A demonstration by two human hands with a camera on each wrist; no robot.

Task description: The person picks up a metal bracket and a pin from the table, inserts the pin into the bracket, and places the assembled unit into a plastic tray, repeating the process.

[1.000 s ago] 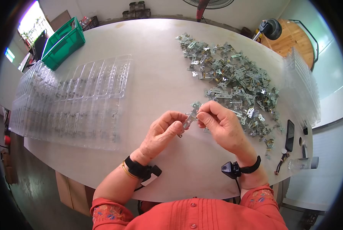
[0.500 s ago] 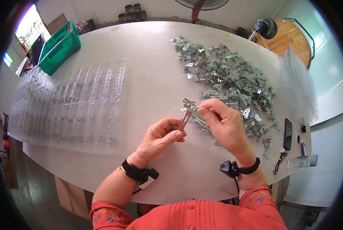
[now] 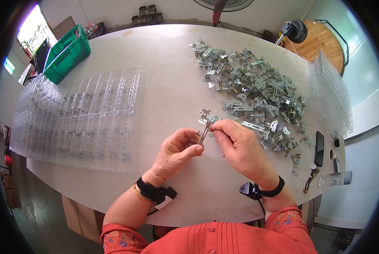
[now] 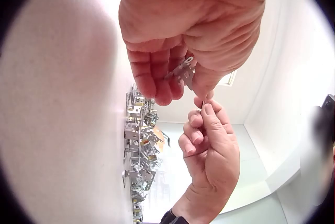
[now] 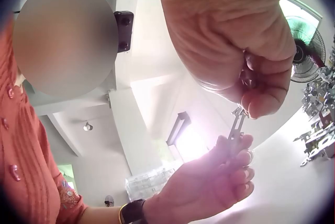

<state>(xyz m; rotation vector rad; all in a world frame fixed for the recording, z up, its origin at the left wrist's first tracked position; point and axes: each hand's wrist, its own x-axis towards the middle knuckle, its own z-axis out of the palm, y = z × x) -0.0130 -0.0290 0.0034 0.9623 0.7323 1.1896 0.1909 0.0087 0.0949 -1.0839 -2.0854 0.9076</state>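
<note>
Right fingers moved inward, closed on 1 bracket | left fingers pinch it | pile edge near

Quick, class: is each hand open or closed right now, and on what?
Left hand: closed, holding a slotted metal bracket.
Right hand: closed, fingers pinching the bracket's far end.

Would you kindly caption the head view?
Left hand and right hand meet at a slotted metal bracket near heaped fittings.

Slotted metal bracket, silvery, tilted, held aloft
</note>
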